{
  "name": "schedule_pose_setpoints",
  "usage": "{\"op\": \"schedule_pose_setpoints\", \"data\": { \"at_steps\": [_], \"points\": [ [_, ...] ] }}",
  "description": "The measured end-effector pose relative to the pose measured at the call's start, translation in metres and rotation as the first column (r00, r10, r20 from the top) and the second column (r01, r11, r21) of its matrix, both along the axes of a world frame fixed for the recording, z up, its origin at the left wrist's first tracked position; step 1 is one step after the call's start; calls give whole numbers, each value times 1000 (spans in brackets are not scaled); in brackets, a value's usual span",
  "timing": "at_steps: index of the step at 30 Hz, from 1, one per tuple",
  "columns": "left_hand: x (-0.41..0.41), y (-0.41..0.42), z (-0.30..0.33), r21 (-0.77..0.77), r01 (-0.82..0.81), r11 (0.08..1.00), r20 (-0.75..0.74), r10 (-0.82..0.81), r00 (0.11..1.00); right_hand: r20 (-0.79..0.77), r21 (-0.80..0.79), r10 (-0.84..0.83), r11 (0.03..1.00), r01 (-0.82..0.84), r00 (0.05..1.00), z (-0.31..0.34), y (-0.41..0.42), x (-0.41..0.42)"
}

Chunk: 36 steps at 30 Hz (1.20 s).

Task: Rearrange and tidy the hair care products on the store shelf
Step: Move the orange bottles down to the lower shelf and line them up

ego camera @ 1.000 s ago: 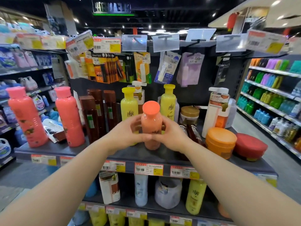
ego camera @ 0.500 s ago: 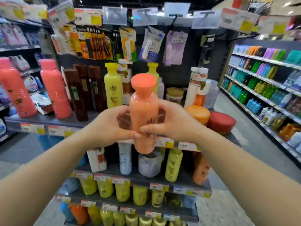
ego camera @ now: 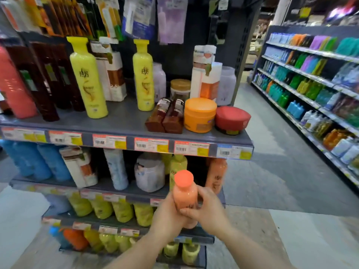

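Bottle: orange bottle (ego camera: 184, 197) upright, lower centre of frame — between both hands
Left hand (ego camera: 168, 215): fingers wrapped round bottle body
Right hand (ego camera: 208, 210): gripping bottle's other side

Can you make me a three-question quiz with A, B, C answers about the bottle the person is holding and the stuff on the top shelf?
1. Where is the orange bottle?
A. on the top shelf
B. in both hands, low down
C. on the floor

2. How many tall yellow bottles stand on the top shelf?
A. two
B. four
C. none

3. How is the bottle in the hands?
A. lying flat
B. upside down
C. upright, cap on

Answers: 1 B, the left hand and right hand wrap it. 2 A, one yellow bottle and another. 3 C, cap on top.
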State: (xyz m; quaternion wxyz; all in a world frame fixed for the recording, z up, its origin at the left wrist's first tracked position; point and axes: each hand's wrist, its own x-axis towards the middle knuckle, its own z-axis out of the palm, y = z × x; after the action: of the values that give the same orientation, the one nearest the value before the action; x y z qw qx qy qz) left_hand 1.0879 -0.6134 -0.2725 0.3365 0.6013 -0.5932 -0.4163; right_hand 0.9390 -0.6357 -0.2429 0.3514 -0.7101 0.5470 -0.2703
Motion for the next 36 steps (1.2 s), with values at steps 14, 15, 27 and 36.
{"op": "schedule_pose_setpoints", "data": {
  "at_steps": [14,15,27,36],
  "points": [
    [-44,-74,-54,-145,-200,969,149,221,964,99,121,-491,869,479,866,-83,-73,-80],
    [-48,-76,-57,-163,-202,966,146,226,963,88,119,-471,880,460,878,-84,-80,-79],
    [-76,-112,-70,-227,-282,932,198,328,924,93,78,-325,945,318,941,-111,-122,-79],
    [-82,-121,-71,-172,-305,937,210,337,918,88,118,-307,948,296,948,-114,-124,-92]
  ]
}}
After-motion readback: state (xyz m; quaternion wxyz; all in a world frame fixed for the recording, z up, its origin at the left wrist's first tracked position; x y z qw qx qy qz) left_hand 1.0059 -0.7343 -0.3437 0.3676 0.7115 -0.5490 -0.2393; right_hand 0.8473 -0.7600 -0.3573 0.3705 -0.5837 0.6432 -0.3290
